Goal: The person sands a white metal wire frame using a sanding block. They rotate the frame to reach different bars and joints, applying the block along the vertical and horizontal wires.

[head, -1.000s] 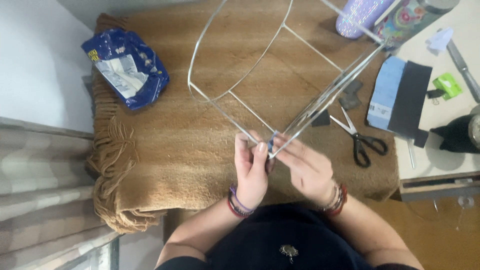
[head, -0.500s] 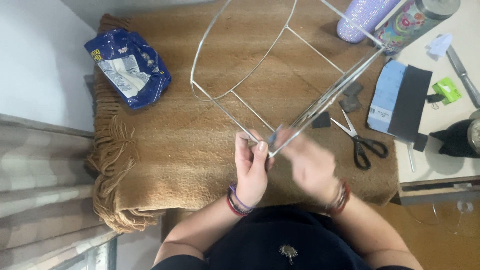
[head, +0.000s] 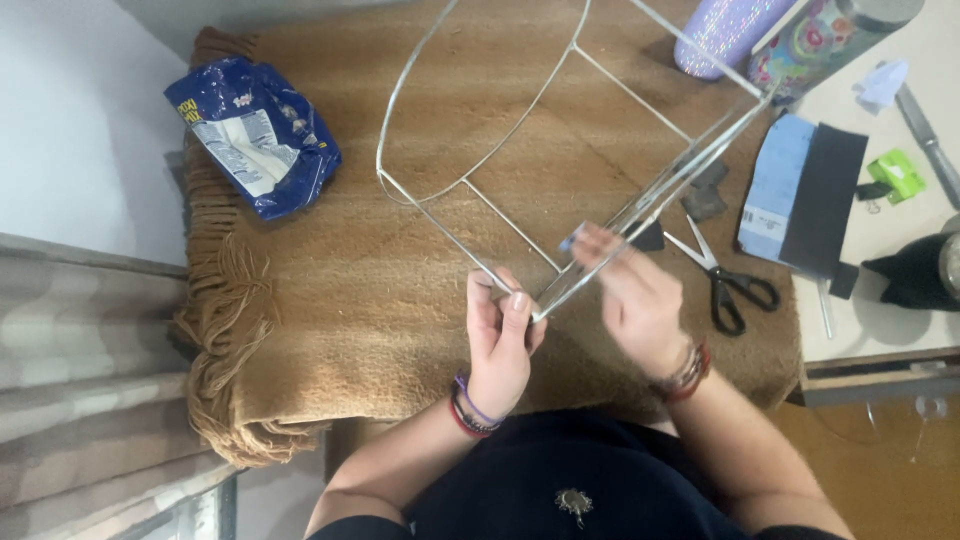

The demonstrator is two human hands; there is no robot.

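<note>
A white wire lampshade frame lies tilted on a brown fringed cloth. My left hand pinches the frame's near corner between thumb and fingers. My right hand is blurred and sits along the frame's long right-hand wire, fingertips up by the wire with something small and bluish at them. Whether it grips the wire I cannot tell.
A blue snack bag lies at the cloth's far left. Black-handled scissors lie right of my right hand. Further right are a blue-and-black packet, a green clip, two patterned tumblers and a dark object.
My right hand has slid up and away along the right-hand wire, from beside the left hand to higher on the frame. The left hand has kept its hold on the corner.
</note>
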